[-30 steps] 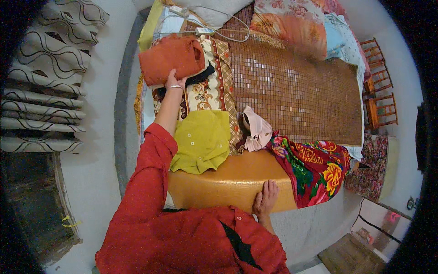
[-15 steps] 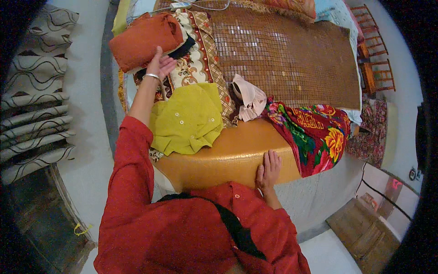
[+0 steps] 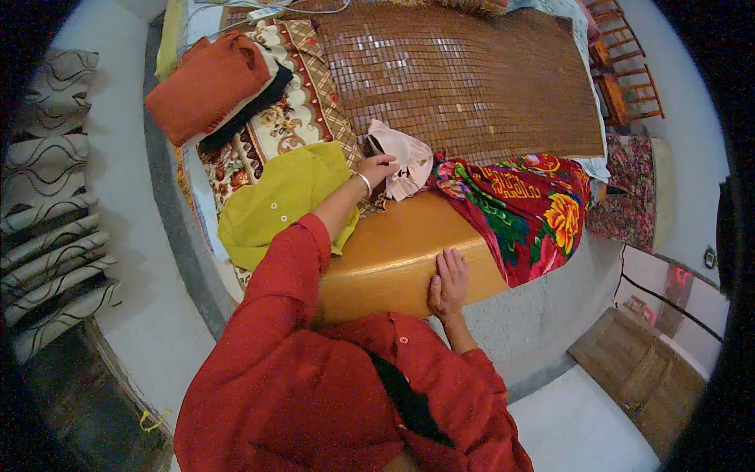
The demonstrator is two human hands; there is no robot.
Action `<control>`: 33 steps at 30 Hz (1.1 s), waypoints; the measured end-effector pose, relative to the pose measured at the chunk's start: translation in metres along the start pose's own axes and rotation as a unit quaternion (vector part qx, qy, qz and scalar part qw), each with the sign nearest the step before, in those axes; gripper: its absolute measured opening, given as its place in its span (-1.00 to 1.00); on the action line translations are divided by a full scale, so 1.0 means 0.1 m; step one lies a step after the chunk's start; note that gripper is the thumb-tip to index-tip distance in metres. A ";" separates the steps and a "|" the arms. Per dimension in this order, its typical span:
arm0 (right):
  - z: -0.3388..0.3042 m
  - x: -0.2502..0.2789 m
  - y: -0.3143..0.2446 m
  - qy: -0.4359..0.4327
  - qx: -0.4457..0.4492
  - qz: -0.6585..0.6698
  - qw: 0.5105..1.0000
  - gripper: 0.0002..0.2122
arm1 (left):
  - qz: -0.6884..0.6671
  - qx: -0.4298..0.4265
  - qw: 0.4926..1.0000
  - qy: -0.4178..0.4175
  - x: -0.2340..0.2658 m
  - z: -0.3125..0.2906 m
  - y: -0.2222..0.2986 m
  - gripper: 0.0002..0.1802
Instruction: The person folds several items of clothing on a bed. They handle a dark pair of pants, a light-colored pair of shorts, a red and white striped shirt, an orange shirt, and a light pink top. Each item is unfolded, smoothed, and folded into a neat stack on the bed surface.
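My left hand (image 3: 378, 167) reaches out over a yellow-green shirt (image 3: 279, 200) and closes its fingers on the near edge of a pale pink garment (image 3: 406, 160) lying on the bed. A bangle sits on that wrist. My right hand (image 3: 448, 282) rests flat, fingers spread, on the glossy orange-brown footboard (image 3: 393, 256) of the bed. Both sleeves are red.
A folded rust-orange cloth (image 3: 208, 82) lies at the bed's far left on a patterned quilt (image 3: 295, 118). A brown bamboo mat (image 3: 464, 75) covers the middle. A red flowered blanket (image 3: 523, 208) hangs over the right corner. Curtains (image 3: 47, 204) hang at left, wooden chairs (image 3: 625, 75) at right.
My left hand has left the folded orange cloth and come back right to the pink garment. My right hand has stayed on the footboard. The view has shifted closer to the bed.
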State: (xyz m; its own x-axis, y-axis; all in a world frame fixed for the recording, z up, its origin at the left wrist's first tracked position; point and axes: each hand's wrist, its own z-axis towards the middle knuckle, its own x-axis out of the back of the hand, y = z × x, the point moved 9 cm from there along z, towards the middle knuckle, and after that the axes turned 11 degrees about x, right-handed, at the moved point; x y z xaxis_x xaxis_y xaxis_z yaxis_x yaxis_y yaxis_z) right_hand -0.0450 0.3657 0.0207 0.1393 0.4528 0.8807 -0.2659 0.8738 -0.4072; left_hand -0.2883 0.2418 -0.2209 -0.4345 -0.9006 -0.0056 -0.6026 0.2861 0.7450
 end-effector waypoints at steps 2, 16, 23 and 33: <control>-0.04 0.01 0.01 0.007 -0.018 0.002 1.000 -0.65 | 0.029 0.025 0.999 -0.001 -0.16 -0.11 0.12 -0.47; -0.09 0.02 0.04 0.029 -0.032 0.033 0.999 -0.64 | 0.100 -0.339 0.933 0.059 -0.62 -1.29 1.27 -0.92; -0.20 0.13 0.25 0.173 -0.116 0.222 0.953 -0.68 | 0.051 -0.446 0.885 -0.124 -0.96 -2.57 1.63 -0.89; -0.06 0.29 0.72 0.150 -0.362 0.567 0.724 -0.50 | 0.099 -0.535 0.803 -0.244 -1.04 -3.68 1.52 -0.84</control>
State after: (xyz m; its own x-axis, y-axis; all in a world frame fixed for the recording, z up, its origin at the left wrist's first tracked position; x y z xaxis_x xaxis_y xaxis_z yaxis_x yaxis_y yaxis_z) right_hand -0.0547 0.4430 0.0157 0.4533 0.8752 -0.1687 0.1827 -0.2765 -0.9435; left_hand -0.0886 0.2585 0.1381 -0.8189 -0.5618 0.1178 0.3174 -0.2720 0.9084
